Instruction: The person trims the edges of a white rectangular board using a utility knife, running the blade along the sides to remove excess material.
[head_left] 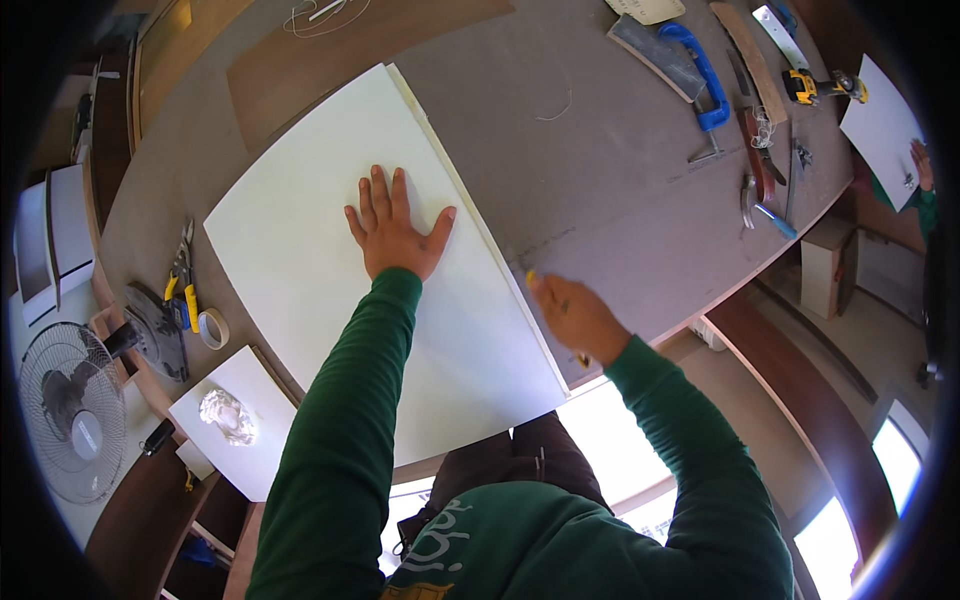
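1. Nearest the camera, a green sweatshirt (580,530) is noted, with both sleeves (345,400) extended toward the counter (630,220).
2. A white panel (470,330) is found lying flat on the counter, near and slightly left of the middle; the counter's near edge is reached by its near end.
3. Its long axis is directed from far left to near right. A pale strip (412,105) is seen along its right long edge.
4. The left hand (400,242) is laid palm-down on the panel, fingers spread, nothing gripped.
5. The right hand (580,320) is positioned just right of that long edge, fingers closed around a small yellow-tipped tool (530,277), mostly hidden.
6. From the right fingers, the panel is located immediately left; the left hand is judged nearer, being in contact.
7. Far right, a blue clamp (711,85) is recorded; left, yellow-handled snips (191,308).
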